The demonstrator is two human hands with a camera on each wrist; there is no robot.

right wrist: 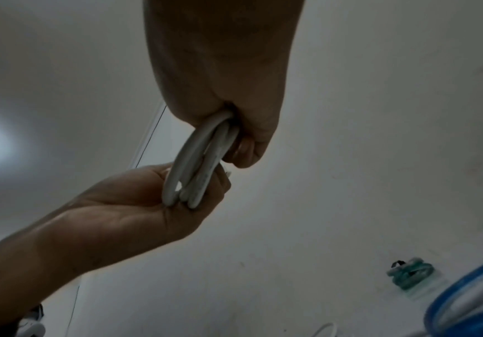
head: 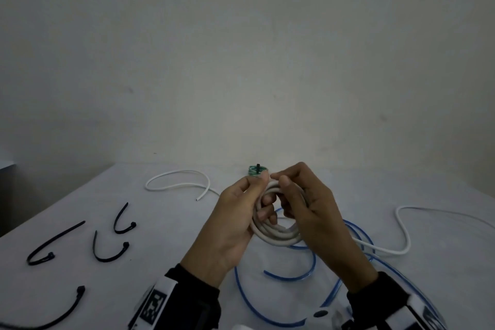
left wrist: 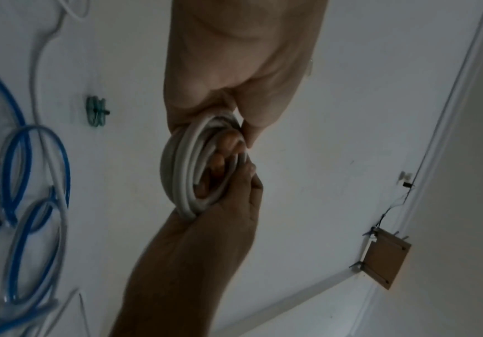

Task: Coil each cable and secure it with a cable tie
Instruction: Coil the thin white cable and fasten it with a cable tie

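Head view: the white coil [head: 276,225] is held up off the counter [head: 171,225], between both hands, at about 6 o'clock of centre.
Left hand [head: 235,220]: fingers curled through and round the coil at its 9 o'clock side, clamped on it; likely this pins the turns so they do not spring apart.
Right hand [head: 308,209]: thumb and fingers closed on the coil's 3 o'clock side, pinching near the top, probably tucking in the last turn.
Ties [head: 107,246]: four black ones lie loose at 8 o'clock, well apart from the coil; none is on it yet, so tying is, I judge, the next step.
Blue cable [head: 313,257]: sprawled uncoiled under and at 5 o'clock of the hands.
Other white cable [head: 176,182]: loose at 10 o'clock; another strand [head: 401,228] runs off at 3 o'clock.
Green coil [head: 257,170]: at 12 o'clock, already tied in black.
Hidden: the coil's free end cannot be made out; the right fingers' tips are behind the coil.
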